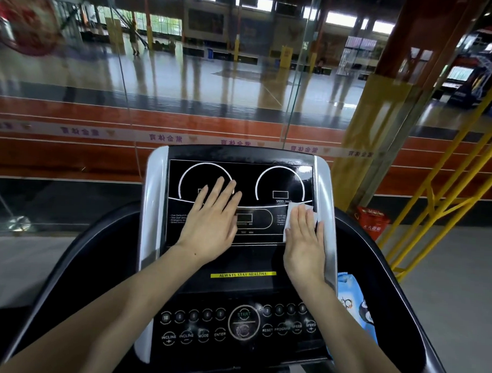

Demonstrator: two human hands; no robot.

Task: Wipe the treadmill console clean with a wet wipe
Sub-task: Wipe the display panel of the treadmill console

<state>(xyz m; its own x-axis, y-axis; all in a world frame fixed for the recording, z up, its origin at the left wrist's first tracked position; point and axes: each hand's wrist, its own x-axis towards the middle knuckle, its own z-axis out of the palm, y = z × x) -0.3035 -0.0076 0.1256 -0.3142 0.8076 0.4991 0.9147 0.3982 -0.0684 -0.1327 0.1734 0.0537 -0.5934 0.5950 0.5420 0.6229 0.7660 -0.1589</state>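
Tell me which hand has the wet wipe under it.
The right hand, flat on the white wet wipe by the console's right edge. The left hand lies bare on the display.

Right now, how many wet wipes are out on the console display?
1. A single white wet wipe lies flat under the right hand, at the display's right edge. The left hand rests bare on the display. More may sit inside the blue pack, unseen.

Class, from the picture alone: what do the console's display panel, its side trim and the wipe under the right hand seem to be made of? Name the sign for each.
Display panel: probably glossy black plastic or acrylic; it mirrors light near its top right corner.
Side trim: silver-grey, likely painted plastic, possibly metal; smooth with a soft sheen.
Wipe: thin white non-woven cloth, by its look; it lies flat under the right hand.
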